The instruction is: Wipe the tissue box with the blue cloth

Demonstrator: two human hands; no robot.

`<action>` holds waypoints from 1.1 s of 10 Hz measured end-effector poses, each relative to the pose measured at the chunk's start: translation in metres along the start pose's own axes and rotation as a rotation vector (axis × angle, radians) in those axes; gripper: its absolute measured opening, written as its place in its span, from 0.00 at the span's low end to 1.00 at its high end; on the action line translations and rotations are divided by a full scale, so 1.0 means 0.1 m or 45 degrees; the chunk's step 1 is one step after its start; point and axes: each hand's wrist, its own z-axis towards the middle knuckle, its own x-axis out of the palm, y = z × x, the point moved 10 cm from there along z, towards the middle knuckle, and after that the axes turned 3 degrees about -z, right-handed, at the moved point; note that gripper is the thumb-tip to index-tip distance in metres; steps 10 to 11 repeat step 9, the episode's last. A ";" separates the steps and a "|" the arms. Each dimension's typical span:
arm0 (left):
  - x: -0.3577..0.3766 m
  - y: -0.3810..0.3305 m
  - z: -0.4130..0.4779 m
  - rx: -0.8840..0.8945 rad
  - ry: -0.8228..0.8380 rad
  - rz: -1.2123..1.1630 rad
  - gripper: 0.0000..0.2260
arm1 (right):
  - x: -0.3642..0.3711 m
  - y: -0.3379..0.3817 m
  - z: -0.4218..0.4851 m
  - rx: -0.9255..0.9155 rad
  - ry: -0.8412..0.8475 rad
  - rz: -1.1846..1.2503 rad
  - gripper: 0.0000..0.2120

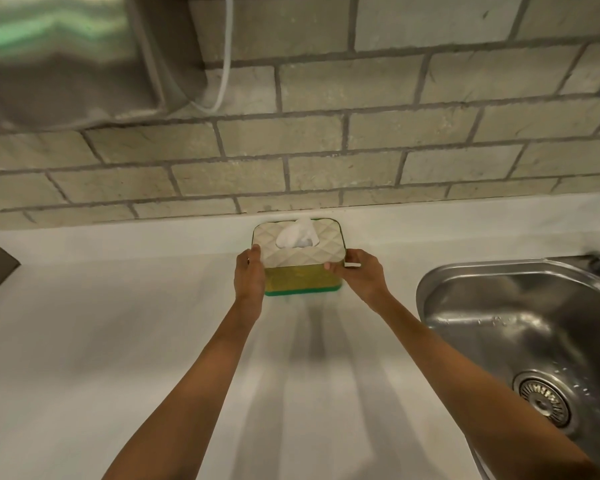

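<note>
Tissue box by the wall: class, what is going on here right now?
A person grips the tissue box from both sides, left hand on its left end and right hand on its right end. It sits on the white counter against the brick wall, left of the steel sink. No blue cloth shows, so wiping isn't under way.

Both forearms are bare, no sleeves, with bare left hand (249, 277) and right hand (362, 271).

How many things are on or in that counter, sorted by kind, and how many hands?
Tissue boxes: 1, the tissue box by the wall, a tissue sticking out
Sinks: 1, the sink
Hands: 2, left hand and right hand, both gripping the box
Blue cloths: 0 visible
Total: 4
</note>
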 end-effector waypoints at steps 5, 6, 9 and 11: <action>0.00 -0.01 0.01 -0.031 0.019 0.053 0.21 | 0.02 0.01 -0.04 0.020 0.006 0.003 0.27; 0.00 0.00 0.02 -0.032 0.031 0.041 0.21 | 0.03 0.01 -0.04 0.017 0.004 0.014 0.27; -0.14 -0.07 -0.09 -0.047 -0.035 0.094 0.24 | -0.04 -0.01 -0.13 0.084 -0.035 0.002 0.31; -0.14 -0.07 -0.09 -0.047 -0.035 0.094 0.24 | -0.04 -0.01 -0.13 0.084 -0.035 0.002 0.31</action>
